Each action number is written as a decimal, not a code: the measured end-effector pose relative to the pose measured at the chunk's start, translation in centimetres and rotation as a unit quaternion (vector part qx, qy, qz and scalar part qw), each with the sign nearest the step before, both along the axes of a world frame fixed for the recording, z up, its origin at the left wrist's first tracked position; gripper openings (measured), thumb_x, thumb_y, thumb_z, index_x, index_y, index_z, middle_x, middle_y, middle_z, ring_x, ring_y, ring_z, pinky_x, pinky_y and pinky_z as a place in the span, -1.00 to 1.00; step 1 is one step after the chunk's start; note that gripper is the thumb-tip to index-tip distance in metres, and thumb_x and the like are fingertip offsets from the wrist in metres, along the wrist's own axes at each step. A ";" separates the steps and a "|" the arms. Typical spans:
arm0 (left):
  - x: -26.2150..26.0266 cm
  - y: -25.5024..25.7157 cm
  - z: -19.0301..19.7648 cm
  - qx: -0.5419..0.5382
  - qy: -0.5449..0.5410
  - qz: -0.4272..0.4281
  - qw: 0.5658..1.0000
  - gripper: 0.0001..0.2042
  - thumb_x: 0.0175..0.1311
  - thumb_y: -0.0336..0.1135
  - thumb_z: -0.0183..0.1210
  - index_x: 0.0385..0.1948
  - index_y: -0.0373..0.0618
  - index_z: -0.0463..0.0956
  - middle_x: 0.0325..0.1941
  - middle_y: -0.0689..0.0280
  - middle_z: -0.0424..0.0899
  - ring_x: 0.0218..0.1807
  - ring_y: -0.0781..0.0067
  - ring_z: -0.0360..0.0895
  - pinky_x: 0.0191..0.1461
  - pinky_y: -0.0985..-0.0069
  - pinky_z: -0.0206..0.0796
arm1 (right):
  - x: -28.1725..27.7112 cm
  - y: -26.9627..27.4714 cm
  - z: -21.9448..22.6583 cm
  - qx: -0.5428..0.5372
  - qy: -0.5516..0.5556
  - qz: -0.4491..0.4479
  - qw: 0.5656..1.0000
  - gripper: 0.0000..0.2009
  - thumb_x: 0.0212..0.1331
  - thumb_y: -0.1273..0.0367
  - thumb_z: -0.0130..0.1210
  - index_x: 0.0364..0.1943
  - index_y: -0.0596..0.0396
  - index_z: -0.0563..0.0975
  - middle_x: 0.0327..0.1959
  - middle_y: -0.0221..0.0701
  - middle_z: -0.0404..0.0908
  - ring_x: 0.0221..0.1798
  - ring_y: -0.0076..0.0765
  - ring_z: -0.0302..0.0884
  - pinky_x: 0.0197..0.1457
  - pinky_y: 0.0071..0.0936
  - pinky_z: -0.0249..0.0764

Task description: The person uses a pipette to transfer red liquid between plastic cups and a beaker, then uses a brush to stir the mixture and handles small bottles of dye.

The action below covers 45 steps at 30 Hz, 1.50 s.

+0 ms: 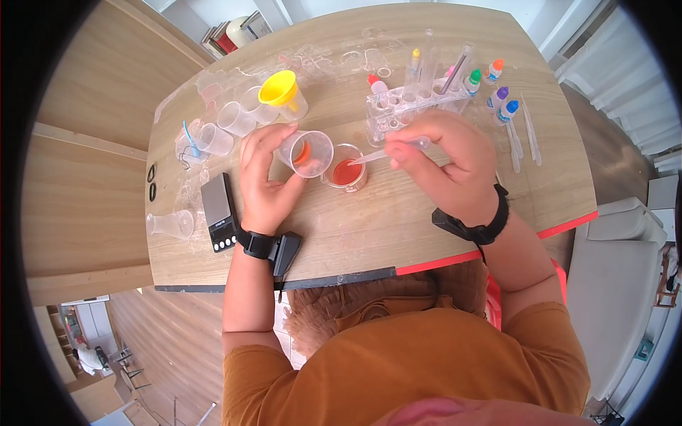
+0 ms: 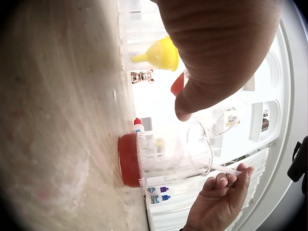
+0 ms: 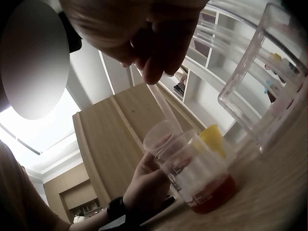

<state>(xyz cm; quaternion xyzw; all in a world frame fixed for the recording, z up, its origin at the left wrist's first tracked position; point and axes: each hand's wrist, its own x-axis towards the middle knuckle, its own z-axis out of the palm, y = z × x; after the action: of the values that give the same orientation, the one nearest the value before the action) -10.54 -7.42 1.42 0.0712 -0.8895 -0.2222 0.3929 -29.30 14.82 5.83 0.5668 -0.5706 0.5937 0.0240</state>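
Note:
My left hand (image 1: 264,186) grips a clear plastic cup (image 1: 323,148), tilted, with a little orange-red liquid (image 1: 302,153) in it. Right beside it, a glass beaker (image 1: 364,177) stands on the table with red liquid at its bottom. A plastic dropper pipette (image 1: 374,155) is pinched between thumb and fingers of my right hand (image 1: 458,170), its tip reaching over the beaker's mouth. From the right wrist, the pipette (image 3: 162,103) slants down to the beaker (image 3: 192,163), with the cup (image 3: 159,137) just behind.
Behind the beaker stands a clear test tube rack (image 1: 419,104) with tubes. Dropper bottles (image 1: 510,110) and spare pipettes (image 1: 531,131) lie to the right. At left are a black scale (image 1: 219,202), a clear flask (image 1: 174,224), several plastic cups (image 1: 234,119) and a yellow funnel (image 1: 278,88).

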 end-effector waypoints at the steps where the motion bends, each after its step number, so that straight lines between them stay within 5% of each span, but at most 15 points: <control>1: 0.0 0.0 0.0 -0.002 0.000 0.000 1.000 -0.44 -0.01 -0.40 0.57 0.14 -0.10 0.67 0.13 0.15 0.73 0.19 0.07 0.60 0.33 0.20 0.39 | -0.1 0.0 0.0 -0.013 -0.014 0.012 1.000 -0.94 0.34 0.45 0.36 -0.21 0.11 0.72 -0.35 -0.38 0.75 -0.37 -0.42 0.71 -0.25 -0.50 0.56; 9: 0.0 0.0 0.0 -0.007 0.004 0.002 1.000 -0.44 0.00 -0.39 0.58 0.14 -0.10 0.67 0.13 0.14 0.74 0.19 0.05 0.60 0.33 0.19 0.38 | 0.5 0.6 -0.1 -0.046 -0.204 0.059 0.976 -0.87 0.41 0.46 0.30 -0.04 0.14 0.70 -0.21 -0.38 0.77 -0.34 -0.51 0.74 -0.19 -0.54 0.62; 17: 0.2 0.1 0.3 -0.030 -0.013 0.002 0.999 -0.44 0.04 -0.46 0.54 0.17 -0.15 0.63 0.18 0.13 0.70 0.24 0.08 0.60 0.37 0.20 0.41 | 0.7 -0.3 -0.3 0.063 0.022 0.078 0.995 -0.78 0.36 0.40 0.35 0.04 0.07 0.72 -0.19 -0.37 0.77 -0.19 -0.30 0.74 -0.14 -0.42 0.60; 45: 0.3 0.3 0.3 -0.032 -0.008 0.002 0.999 -0.44 0.04 -0.44 0.56 0.18 -0.13 0.64 0.17 0.14 0.69 0.24 0.09 0.59 0.36 0.20 0.40 | 1.2 -0.5 -0.9 0.064 -0.001 0.067 0.996 -0.74 0.28 0.52 0.38 0.04 0.15 0.74 -0.17 -0.28 0.81 -0.19 -0.28 0.76 -0.10 -0.41 0.59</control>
<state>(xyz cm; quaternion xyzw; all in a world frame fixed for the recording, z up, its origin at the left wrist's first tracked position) -10.23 -7.12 1.76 0.0621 -0.8990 -0.1924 0.3885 -28.15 14.29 4.91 0.6041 -0.5679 0.5566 -0.0527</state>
